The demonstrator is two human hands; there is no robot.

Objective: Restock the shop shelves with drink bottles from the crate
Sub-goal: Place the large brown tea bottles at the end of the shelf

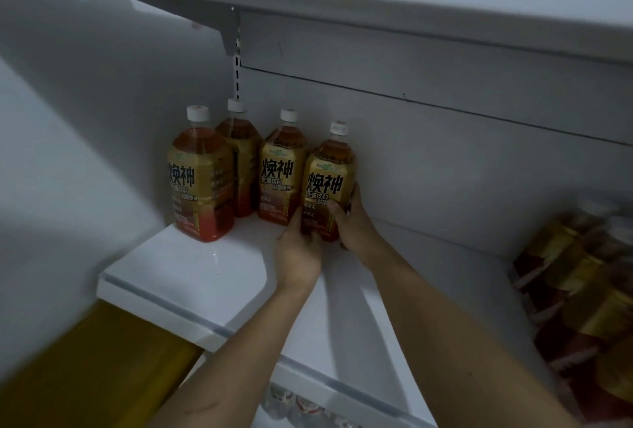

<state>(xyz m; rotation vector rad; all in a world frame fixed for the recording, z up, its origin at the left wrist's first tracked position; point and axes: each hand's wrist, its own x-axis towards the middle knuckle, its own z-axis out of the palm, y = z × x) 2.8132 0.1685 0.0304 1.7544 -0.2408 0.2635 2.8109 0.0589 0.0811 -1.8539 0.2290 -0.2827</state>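
Bottle, full and heavy, slick plastic: your left hand and right hand clasp its lower body; keep fingers low, it's firmest there.

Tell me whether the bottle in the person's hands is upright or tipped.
Upright, leaning only slightly. The held bottle has its white cap on top and its base at the shelf, gripped low by the left hand and right hand.

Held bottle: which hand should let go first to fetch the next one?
Probably right. The right hand is nearer the blurred bottles at right; the left hand grips the held bottle low.
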